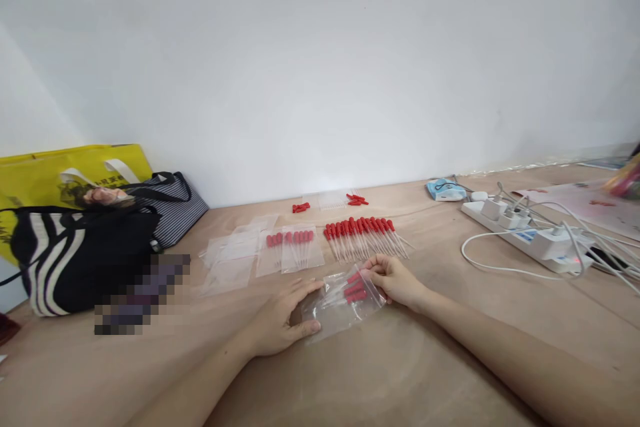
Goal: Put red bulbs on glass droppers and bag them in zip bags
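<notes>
A clear zip-lock bag (pixel 334 323) lies tilted in front of me, with several red-bulbed droppers (pixel 355 292) inside it. My right hand (pixel 393 278) pinches the bag's right end, beside the red bulbs. At the opposite end, my left hand (pixel 283 320) rests with thumb and fingers apart, touching the bag's edge. Just beyond, a row of droppers with red bulbs (pixel 360 228) lies side by side, thin tips toward me. To its left are two filled bags (pixel 303 257) of droppers, partly overlapping, and a spread of flat clear bags (pixel 227 257).
Loose red bulbs (pixel 301 207) and more red pieces (pixel 357 200) lie near the wall. On the right stand a white power strip (pixel 525 240) with tangled cables and a blue packet (pixel 445 189). A black bag (pixel 95 260) and a yellow bag (pixel 30 177) stand at left.
</notes>
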`<state>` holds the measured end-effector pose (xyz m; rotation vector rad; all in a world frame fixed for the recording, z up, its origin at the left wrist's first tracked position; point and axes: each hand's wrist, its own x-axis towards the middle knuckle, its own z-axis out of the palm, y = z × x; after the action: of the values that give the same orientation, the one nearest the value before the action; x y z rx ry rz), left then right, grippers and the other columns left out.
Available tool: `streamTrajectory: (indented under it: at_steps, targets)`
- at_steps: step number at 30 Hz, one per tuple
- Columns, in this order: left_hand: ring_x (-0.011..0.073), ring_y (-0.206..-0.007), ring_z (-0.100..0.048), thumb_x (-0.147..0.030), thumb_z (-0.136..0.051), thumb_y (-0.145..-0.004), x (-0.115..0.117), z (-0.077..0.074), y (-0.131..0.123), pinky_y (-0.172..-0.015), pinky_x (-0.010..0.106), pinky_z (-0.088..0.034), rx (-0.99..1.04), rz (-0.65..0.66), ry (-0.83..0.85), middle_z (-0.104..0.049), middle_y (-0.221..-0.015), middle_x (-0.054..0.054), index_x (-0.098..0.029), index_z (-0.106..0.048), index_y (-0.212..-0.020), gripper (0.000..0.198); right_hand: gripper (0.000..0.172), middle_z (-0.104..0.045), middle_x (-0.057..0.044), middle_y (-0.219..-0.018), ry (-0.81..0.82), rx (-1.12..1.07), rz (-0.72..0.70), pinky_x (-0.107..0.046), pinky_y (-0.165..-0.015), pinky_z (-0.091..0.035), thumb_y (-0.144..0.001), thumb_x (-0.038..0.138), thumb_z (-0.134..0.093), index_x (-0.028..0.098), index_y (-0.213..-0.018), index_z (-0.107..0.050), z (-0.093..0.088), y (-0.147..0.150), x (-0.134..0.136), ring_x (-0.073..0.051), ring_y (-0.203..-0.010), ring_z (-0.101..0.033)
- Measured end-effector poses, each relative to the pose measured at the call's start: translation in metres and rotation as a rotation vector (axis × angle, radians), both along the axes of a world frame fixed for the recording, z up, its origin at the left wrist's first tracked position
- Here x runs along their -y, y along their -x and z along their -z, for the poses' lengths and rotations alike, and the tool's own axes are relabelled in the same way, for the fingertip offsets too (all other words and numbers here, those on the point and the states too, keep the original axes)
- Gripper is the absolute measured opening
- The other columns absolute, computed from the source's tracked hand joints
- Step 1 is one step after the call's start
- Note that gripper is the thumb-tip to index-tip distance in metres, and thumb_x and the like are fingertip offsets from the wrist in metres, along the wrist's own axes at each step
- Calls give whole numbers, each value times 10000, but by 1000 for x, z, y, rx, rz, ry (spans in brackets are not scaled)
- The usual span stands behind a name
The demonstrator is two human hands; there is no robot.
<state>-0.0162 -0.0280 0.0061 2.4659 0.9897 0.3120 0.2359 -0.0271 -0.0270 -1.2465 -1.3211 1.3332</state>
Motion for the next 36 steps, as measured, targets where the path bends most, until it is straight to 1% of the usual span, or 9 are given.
streamTrajectory:
  at_steps: [6,8,10,13,18,23,28,32,36]
  targets:
    - [253,-1221,-331,-470,-496,-782,-2,3,2,-1008,426,-272,-12,-2,-8,-389,-1333,36,-264,-394,-1250,521,278,-479,49,-396,-24,148,-202,-176,-333,-311,-672,432,-568,158,-653,-605,-3,-11,-9,-61,-318,-391]
    - [248,-1212,-348,-463,-504,-780,-2,2,1,-1012,428,-266,2,9,-18,-411,-1318,38,-262,-425,-1227,497,233,-507,37,-432,-65,296,-105,-179,-341,-306,-678,380,-567,156,-627,-607,-9,-23,-23,-61,-330,-394]
    - [242,-1204,-361,-456,-510,-778,-3,2,0,-1015,425,-264,8,20,-21,-431,-1303,41,-254,-449,-1208,479,203,-542,19,-489,-241,511,138,-184,-402,-348,-696,325,-554,150,-607,-604,-15,-32,-43,-73,-401,-451]
    - [233,-1208,-359,-443,-515,-779,-4,1,-1,-1017,419,-266,19,42,-25,-442,-1294,43,-247,-474,-1186,454,168,-599,-13,-611,-300,597,279,-216,-536,-401,-700,300,-552,153,-656,-620,-24,-33,-76,-119,-571,-539]
    - [230,-1209,-361,-424,-520,-781,-4,1,0,-1015,424,-270,42,56,-7,-430,-1304,42,-254,-497,-1175,430,221,-604,-86,-964,-319,695,421,-307,-757,-385,-667,349,-590,182,-797,-656,-26,-12,-115,-220,-888,-545]
    - [241,-1205,-368,-428,-530,-773,-3,1,0,-1019,446,-253,68,51,13,-425,-1308,38,-265,-523,-1160,420,137,-618,-74,-892,-273,672,444,-318,-740,-395,-629,324,-619,188,-626,-637,-22,-1,-129,-229,-865,-562]
    - [234,-1224,-340,-421,-496,-801,-4,2,1,-1030,455,-222,50,60,40,-396,-1324,32,-278,-496,-1185,411,177,-616,-33,-690,-266,495,448,-255,-598,-431,-717,344,-519,171,-714,-557,-33,-19,-118,-150,-653,-578]
    - [232,-1216,-353,-418,-516,-788,-5,3,1,-1030,454,-222,61,71,25,-401,-1322,30,-282,-486,-1193,428,224,-585,5,-655,-302,301,482,-215,-496,-430,-815,399,-348,193,-836,-436,-34,-43,-77,-98,-516,-538]
    - [233,-1202,-371,-418,-524,-780,-4,2,1,-1011,438,-272,74,61,23,-431,-1303,19,-284,-496,-1182,425,274,-544,40,-587,-253,-182,540,-201,-425,-412,-716,445,-531,213,-747,-390,-18,-53,-31,-87,-445,-502]
